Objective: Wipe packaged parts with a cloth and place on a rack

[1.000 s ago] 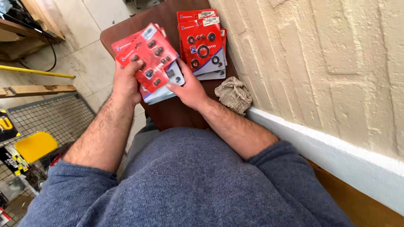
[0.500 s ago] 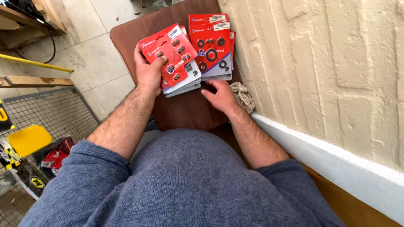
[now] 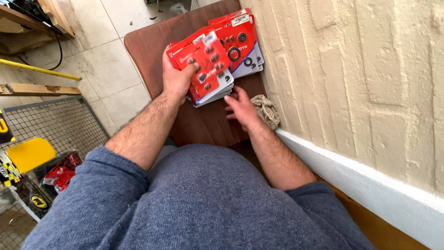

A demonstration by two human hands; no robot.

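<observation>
Right hand (image 3: 240, 109) apparently withdrawn from card stack (image 3: 206, 65).

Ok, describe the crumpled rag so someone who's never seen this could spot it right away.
Find the brown table against the cream brick wall. At its near edge by the wall, beside the right hand, lies the rag: a beige crumpled cloth, unlike the flat red card packs.

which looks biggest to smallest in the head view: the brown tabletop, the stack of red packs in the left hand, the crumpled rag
1. brown tabletop
2. stack of red packs, held by the left hand
3. crumpled rag by the wall; the clearly smallest
</observation>
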